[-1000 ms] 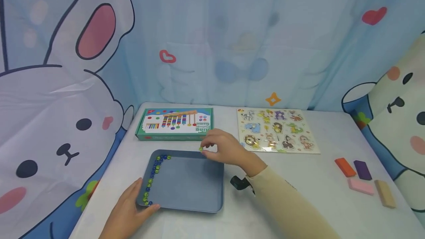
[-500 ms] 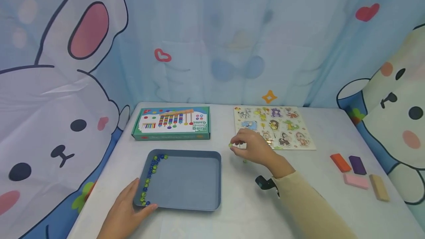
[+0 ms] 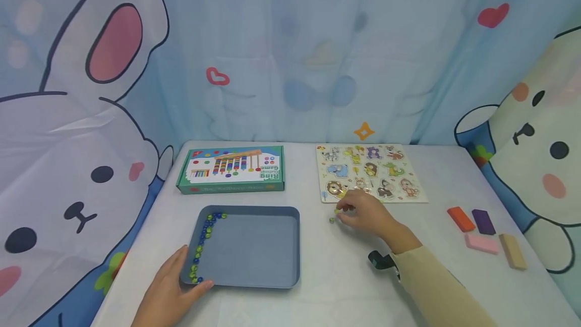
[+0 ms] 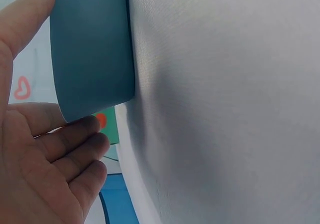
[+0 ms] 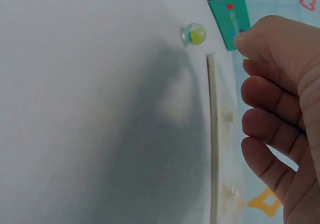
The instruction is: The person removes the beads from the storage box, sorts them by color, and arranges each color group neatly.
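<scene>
My left hand (image 3: 165, 289) holds the near-left corner of a blue-grey tray (image 3: 254, 251), thumb at the front rim and fingers along the left side. Inside the tray, green and blue marbles (image 3: 198, 255) form a line down the left side, bending along the back. To the right of the tray, my right hand (image 3: 367, 214) pinches a yellow-green marble (image 3: 337, 211) between thumb and index finger, low over the white table. Just by those fingertips, a clear marble with a yellow-green core (image 5: 194, 34) lies on the cloth. The pinched marble is mostly hidden in the right wrist view.
Behind the tray lies a green game box (image 3: 231, 170). An animal puzzle board (image 3: 369, 173) lies right behind my right hand. Orange (image 3: 460, 219), purple (image 3: 483, 222), pink (image 3: 481, 243) and tan (image 3: 513, 252) blocks lie at the right. A printed curtain (image 3: 317, 54) hangs behind the table.
My right hand has moved right with the pinched marble, from the tray's back-right corner to beside the loose marble, which has come into sight. My left hand stays at the tray; the head view shifted slightly.
</scene>
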A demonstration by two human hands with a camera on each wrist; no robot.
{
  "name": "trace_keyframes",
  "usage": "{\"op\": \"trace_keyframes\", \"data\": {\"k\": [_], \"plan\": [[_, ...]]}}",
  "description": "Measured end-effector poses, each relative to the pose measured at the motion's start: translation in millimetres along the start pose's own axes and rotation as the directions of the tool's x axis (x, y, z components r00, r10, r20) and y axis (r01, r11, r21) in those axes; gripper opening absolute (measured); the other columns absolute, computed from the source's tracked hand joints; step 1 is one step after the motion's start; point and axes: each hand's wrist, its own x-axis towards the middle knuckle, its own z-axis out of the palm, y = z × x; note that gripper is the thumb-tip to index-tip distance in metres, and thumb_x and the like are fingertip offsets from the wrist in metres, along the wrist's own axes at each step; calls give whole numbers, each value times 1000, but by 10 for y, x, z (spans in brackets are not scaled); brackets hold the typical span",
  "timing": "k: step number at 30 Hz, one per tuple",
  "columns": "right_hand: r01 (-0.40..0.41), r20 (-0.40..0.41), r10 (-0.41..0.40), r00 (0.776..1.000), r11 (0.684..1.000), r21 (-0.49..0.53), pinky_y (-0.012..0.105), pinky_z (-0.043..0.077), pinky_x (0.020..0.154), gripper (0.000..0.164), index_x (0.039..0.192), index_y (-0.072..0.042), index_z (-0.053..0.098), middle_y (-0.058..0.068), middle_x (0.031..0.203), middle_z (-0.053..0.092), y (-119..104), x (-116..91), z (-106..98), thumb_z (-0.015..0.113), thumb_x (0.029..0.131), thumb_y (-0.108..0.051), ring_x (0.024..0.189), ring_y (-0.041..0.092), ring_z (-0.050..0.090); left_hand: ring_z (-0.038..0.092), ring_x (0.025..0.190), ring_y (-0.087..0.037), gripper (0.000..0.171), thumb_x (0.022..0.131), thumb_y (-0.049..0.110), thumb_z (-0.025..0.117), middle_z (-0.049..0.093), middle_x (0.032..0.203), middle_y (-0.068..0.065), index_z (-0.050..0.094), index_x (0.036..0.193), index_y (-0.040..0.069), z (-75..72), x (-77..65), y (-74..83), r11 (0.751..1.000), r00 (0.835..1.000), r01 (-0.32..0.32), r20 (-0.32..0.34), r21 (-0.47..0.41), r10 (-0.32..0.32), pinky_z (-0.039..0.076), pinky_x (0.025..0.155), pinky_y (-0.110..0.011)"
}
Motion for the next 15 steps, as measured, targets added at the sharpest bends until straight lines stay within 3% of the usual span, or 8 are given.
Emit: {"op": "trace_keyframes", "data": {"k": [5,15], "plan": [[-23,53,25,998,999,-32,27,54,77,11,94,-25,78,-17,87,64,101,-31,91,85,86,-27,83,3,55,35,149,-55,135,75,89,65,33,164,-33,26,163,-5,-19,-13,7,1000,1000,9,3,7,-9,37,117,-72],[-10,81,16,997,998,-67,25,51,71,11,93,-25,78,-18,84,64,171,-55,170,85,86,-27,78,2,53,34,150,-55,136,73,90,66,32,165,-32,26,163,-5,-32,-8,29,1000,1000,17,8,14,-18,36,118,-72]]}}
